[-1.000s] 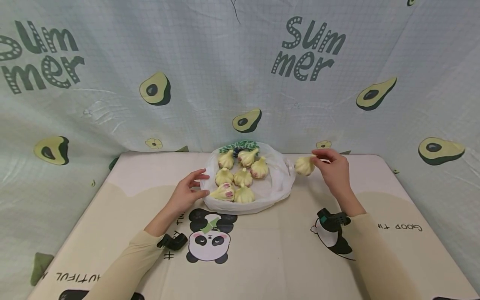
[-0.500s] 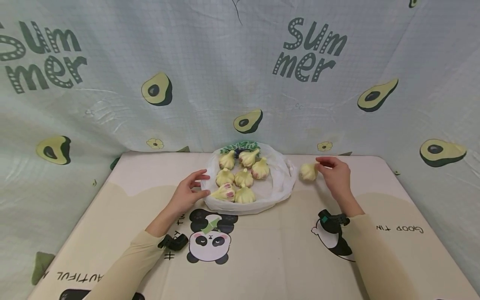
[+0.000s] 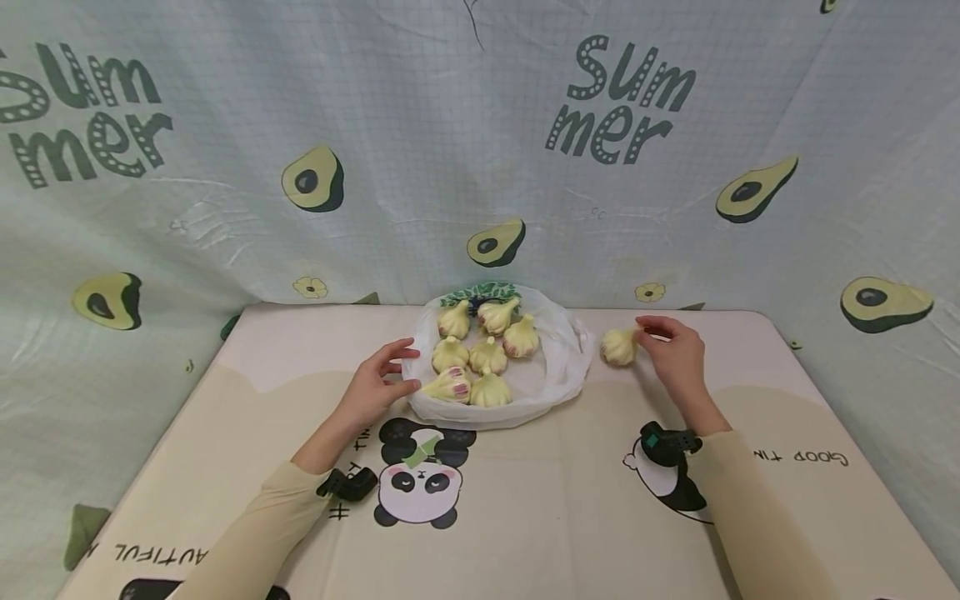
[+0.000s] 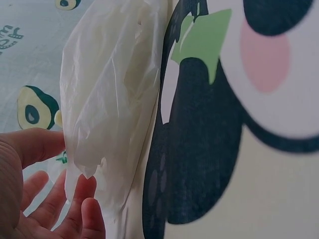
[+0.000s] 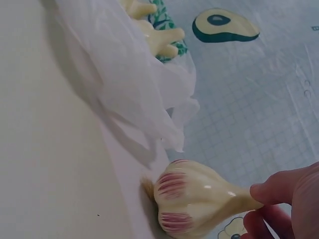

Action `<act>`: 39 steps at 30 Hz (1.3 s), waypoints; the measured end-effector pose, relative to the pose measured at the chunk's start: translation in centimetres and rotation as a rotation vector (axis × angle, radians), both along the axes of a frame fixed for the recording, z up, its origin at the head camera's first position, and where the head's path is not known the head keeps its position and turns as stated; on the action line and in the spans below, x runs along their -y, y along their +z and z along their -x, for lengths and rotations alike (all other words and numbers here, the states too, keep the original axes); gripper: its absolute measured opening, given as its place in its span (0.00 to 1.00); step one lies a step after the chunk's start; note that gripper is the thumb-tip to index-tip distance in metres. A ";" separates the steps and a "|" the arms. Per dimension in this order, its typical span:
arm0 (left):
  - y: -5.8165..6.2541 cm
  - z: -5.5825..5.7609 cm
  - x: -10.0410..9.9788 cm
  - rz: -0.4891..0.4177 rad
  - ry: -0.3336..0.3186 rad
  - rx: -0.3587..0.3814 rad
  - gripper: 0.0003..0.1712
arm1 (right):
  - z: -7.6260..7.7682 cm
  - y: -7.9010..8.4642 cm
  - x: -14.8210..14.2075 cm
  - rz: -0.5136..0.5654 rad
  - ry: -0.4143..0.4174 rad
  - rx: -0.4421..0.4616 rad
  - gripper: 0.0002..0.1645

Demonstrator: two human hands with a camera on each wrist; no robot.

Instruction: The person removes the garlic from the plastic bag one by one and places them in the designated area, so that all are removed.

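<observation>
With thumb and fingertips, my right hand pinches a pale garlic bulb by its stem, just right of a white plastic bag. The right wrist view shows purple streaks on that garlic and a tuft of root at its base, close over the table. Several more garlic bulbs lie inside the wide-mouthed bag, one with purple streaks. My left hand is at the bag's left rim, its fingers loosely bent and spread. In the left wrist view its thumb and fingertips are right against the plastic.
The table has a pale cover printed with a panda and lettering. Behind it hangs a curtain with avocado prints, close to the bag's far side. Green print shows on the bag's back part.
My right hand has moved slightly right and down with the garlic, which now sits a little farther from the bag. The left hand and the bag have stayed in place.
</observation>
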State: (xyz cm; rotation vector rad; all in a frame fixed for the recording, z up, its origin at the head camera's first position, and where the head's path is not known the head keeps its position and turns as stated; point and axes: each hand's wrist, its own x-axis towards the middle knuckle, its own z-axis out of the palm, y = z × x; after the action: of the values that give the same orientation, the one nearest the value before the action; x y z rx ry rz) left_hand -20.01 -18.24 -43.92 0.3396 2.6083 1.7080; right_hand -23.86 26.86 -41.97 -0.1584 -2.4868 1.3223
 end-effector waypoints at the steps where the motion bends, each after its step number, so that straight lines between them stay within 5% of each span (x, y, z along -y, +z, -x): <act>1: 0.0 0.0 0.0 0.000 0.001 0.001 0.39 | 0.0 0.0 -0.1 -0.001 -0.004 0.002 0.15; 18: 0.1 -0.1 0.0 -0.008 0.004 0.000 0.38 | -0.5 1.6 0.3 -0.006 0.011 -0.057 0.14; 30: 0.2 -0.2 -0.1 -0.010 -0.003 -0.005 0.38 | -1.2 2.2 3.8 -0.154 0.245 -0.170 0.12; 39: 0.2 -0.2 -0.1 -0.018 -0.006 0.004 0.38 | -1.9 2.2 7.1 -0.168 0.414 -0.181 0.14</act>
State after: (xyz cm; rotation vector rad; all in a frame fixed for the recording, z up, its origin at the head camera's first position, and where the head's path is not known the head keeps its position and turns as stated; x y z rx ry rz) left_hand -19.85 -18.16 -43.72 0.3434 2.5880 1.7292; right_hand -21.95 19.72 -39.80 0.5176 -2.5399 1.1967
